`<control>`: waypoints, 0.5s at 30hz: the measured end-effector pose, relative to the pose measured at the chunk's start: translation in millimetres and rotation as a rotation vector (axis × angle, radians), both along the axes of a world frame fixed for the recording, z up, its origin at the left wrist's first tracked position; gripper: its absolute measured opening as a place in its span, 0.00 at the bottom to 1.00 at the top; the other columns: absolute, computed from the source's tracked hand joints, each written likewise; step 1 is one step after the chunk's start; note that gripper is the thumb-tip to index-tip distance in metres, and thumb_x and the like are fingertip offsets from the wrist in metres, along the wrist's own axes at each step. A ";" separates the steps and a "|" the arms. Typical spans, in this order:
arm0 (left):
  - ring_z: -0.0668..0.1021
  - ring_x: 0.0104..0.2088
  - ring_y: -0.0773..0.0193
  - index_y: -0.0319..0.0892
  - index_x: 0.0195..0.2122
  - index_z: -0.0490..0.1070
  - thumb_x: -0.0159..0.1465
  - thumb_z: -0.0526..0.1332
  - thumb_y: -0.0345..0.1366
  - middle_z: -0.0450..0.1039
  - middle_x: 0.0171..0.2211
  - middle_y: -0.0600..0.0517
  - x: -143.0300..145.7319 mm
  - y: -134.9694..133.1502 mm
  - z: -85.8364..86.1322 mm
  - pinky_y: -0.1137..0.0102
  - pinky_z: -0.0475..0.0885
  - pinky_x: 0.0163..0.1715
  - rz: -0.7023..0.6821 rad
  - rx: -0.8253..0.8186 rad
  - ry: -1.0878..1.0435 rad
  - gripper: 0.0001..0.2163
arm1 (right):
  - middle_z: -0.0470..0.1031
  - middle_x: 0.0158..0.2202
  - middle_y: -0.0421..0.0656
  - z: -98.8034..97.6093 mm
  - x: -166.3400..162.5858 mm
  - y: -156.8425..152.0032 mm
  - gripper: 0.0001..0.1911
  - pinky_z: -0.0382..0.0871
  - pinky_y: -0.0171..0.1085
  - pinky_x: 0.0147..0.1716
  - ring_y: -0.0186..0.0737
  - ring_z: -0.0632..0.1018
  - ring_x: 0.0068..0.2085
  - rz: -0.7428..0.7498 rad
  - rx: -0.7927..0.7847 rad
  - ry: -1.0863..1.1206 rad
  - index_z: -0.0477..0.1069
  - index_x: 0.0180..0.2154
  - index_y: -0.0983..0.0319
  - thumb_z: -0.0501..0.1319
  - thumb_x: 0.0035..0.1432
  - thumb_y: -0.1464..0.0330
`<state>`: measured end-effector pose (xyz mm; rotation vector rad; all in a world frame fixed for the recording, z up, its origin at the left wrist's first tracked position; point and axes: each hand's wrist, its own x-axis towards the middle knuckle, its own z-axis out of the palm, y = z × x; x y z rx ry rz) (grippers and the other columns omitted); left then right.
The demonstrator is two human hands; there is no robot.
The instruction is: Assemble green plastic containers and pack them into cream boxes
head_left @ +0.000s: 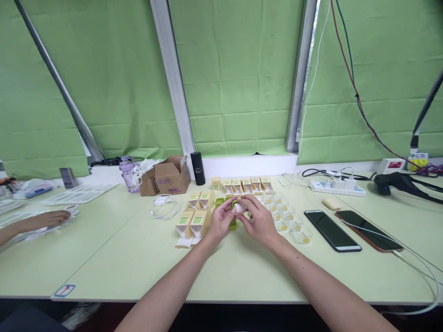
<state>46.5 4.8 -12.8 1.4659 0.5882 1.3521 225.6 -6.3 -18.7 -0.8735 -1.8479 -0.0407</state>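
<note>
The black cylinder (197, 168) stood upright near the green-covered wall, and everything else lay about it. Nearer the wearer than the cylinder, and to its right, the left hand (220, 221) and the right hand (260, 220) met, both gripping a small white piece (239, 209) between thumbs and fingers (a bit of green showed at its upper edge). Green pieces (232, 225), partly hidden by the hands, lay in that same direction from the cylinder. The front card boxes (197, 220) stood directly nearer the wearer than it; clear plastic packs (296, 226) lay farther to its right. Just left of the cylinder sat an open cardboard box (172, 175). Well to its left, a co-worker's hand (51, 218) rested on clear plastic; I cannot tell whether it gripped any.
</note>
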 end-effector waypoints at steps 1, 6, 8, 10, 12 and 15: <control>0.81 0.58 0.47 0.42 0.62 0.76 0.64 0.73 0.47 0.76 0.62 0.39 -0.1 0.2 -0.6 0.60 0.80 0.54 -0.002 0.004 0.003 0.27 | 0.76 0.61 0.51 -1.4 0.3 1.1 0.20 0.83 0.48 0.47 0.53 0.80 0.57 -0.013 0.030 -0.031 0.71 0.61 0.55 0.64 0.69 0.66; 0.78 0.62 0.46 0.43 0.61 0.76 0.65 0.72 0.46 0.76 0.62 0.40 -1.3 3.3 -3.7 0.58 0.78 0.58 -0.016 0.013 0.020 0.26 | 0.77 0.62 0.50 -7.6 -0.4 6.3 0.21 0.83 0.50 0.52 0.53 0.80 0.59 -0.011 0.087 -0.090 0.71 0.63 0.55 0.61 0.71 0.69; 0.76 0.64 0.45 0.42 0.61 0.76 0.65 0.72 0.46 0.75 0.63 0.39 -1.7 4.1 -4.7 0.58 0.77 0.59 -0.021 0.015 0.015 0.25 | 0.76 0.63 0.50 -8.5 -1.1 7.2 0.21 0.83 0.50 0.51 0.52 0.80 0.60 0.000 0.099 -0.095 0.70 0.63 0.55 0.60 0.72 0.70; 0.77 0.64 0.46 0.42 0.61 0.76 0.66 0.71 0.45 0.76 0.62 0.39 -1.6 4.4 -5.7 0.58 0.77 0.60 -0.015 0.013 0.013 0.25 | 0.76 0.63 0.51 -8.7 -1.8 7.6 0.21 0.83 0.50 0.52 0.52 0.80 0.60 0.019 0.109 -0.091 0.70 0.64 0.56 0.59 0.72 0.70; 0.79 0.61 0.47 0.41 0.61 0.77 0.66 0.70 0.45 0.78 0.59 0.39 -0.7 4.4 -6.8 0.58 0.77 0.59 0.010 0.013 0.017 0.24 | 0.77 0.62 0.52 -8.6 -2.3 7.9 0.21 0.83 0.51 0.53 0.52 0.80 0.60 0.037 0.115 -0.089 0.70 0.64 0.56 0.58 0.73 0.70; 0.81 0.57 0.49 0.40 0.59 0.77 0.65 0.71 0.43 0.80 0.56 0.40 2.3 4.2 -7.3 0.58 0.77 0.59 0.073 0.019 0.021 0.23 | 0.77 0.62 0.52 -8.1 -3.0 8.1 0.22 0.81 0.52 0.57 0.51 0.80 0.61 0.060 0.124 -0.089 0.69 0.65 0.56 0.57 0.73 0.72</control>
